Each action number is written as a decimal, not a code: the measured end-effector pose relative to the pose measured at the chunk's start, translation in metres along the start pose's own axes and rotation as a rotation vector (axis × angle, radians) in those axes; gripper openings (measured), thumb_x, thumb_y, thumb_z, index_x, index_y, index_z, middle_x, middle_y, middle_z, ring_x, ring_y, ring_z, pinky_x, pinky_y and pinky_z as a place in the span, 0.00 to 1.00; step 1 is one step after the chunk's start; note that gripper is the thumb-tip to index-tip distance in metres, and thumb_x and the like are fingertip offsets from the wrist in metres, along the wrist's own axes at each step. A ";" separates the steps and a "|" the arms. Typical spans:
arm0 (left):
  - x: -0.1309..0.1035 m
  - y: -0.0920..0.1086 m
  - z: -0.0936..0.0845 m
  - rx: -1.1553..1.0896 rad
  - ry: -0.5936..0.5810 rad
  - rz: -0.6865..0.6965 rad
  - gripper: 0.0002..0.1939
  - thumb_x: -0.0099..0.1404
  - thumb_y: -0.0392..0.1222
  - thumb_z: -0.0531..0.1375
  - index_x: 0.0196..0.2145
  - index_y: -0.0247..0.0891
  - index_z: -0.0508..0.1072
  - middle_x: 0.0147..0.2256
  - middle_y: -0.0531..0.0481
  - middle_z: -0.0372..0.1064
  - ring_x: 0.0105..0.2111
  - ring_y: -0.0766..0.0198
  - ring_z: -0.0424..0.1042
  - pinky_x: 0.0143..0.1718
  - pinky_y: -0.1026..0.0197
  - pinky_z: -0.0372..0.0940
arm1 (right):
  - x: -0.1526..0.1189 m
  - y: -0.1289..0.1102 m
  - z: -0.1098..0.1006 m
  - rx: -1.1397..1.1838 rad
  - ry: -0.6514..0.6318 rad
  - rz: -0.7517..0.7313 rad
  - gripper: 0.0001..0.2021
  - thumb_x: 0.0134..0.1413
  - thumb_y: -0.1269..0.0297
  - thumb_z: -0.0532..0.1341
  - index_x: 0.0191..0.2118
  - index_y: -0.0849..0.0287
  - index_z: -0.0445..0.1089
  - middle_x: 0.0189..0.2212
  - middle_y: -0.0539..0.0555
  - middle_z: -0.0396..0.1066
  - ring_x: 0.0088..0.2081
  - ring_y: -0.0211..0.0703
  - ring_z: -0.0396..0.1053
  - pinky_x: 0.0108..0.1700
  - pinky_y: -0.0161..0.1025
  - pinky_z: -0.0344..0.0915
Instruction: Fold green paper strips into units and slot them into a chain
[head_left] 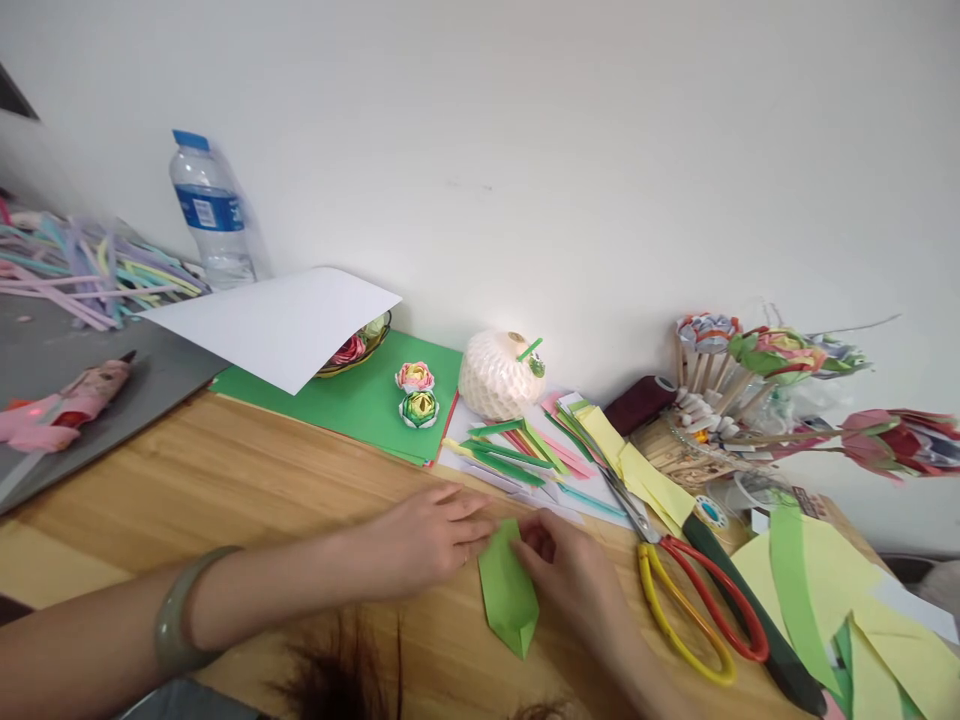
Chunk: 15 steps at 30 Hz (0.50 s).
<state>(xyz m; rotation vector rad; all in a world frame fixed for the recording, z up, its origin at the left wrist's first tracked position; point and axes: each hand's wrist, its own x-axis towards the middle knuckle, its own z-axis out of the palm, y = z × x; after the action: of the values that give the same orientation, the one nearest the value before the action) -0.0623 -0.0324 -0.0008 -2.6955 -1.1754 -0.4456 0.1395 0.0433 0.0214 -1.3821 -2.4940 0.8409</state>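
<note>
A folded piece of light green paper (508, 590) lies on the wooden table, its near end folded to a point. My right hand (574, 570) has its thumb and fingers closed at the paper's upper right edge. Beside the upper left edge, my left hand (431, 540) lies low over the table with fingers stretched out; whether the fingertips press on the paper is hard to tell. Just right of my right hand are scissors (675, 570) with one red and one yellow handle. Cut strips of coloured paper (517, 450) lie beyond both hands.
A green sheet (337, 420) bears two small folded paper flowers (417, 392). Behind stand a white honeycomb ball (499, 375) and a water bottle (210, 210). Paper flowers on sticks (784, 350) and yellow paper (900, 640) are right; a glue gun (67, 410) lies left.
</note>
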 end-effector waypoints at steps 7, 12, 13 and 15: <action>0.001 0.000 0.003 0.024 -0.004 -0.017 0.15 0.66 0.36 0.53 0.51 0.33 0.66 0.50 0.46 0.67 0.54 0.55 0.59 0.53 0.53 0.56 | -0.001 0.003 0.009 -0.048 0.156 -0.131 0.05 0.52 0.65 0.56 0.29 0.58 0.68 0.24 0.51 0.69 0.24 0.40 0.66 0.24 0.34 0.59; -0.001 -0.005 0.005 -0.036 -0.029 -0.037 0.18 0.66 0.36 0.53 0.53 0.34 0.64 0.52 0.45 0.66 0.56 0.56 0.57 0.55 0.52 0.52 | -0.005 0.001 0.011 -0.080 0.230 -0.258 0.08 0.54 0.69 0.53 0.31 0.57 0.70 0.28 0.52 0.70 0.27 0.41 0.68 0.27 0.34 0.62; -0.001 -0.005 0.005 -0.055 -0.042 -0.041 0.18 0.66 0.35 0.52 0.53 0.34 0.64 0.52 0.45 0.65 0.56 0.56 0.56 0.56 0.52 0.51 | -0.006 0.001 0.011 -0.072 0.233 -0.277 0.08 0.55 0.69 0.53 0.32 0.57 0.70 0.28 0.52 0.70 0.28 0.41 0.69 0.28 0.34 0.63; 0.000 -0.007 0.004 -0.092 -0.071 -0.048 0.18 0.66 0.35 0.51 0.53 0.35 0.63 0.53 0.47 0.65 0.57 0.56 0.55 0.56 0.52 0.51 | -0.007 0.002 0.011 -0.051 0.238 -0.306 0.08 0.55 0.70 0.53 0.33 0.57 0.70 0.29 0.52 0.70 0.30 0.41 0.69 0.30 0.35 0.64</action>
<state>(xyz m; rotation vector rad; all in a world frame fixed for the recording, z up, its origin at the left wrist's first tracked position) -0.0666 -0.0271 -0.0041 -2.7879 -1.2711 -0.4244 0.1407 0.0344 0.0118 -1.0078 -2.4647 0.5215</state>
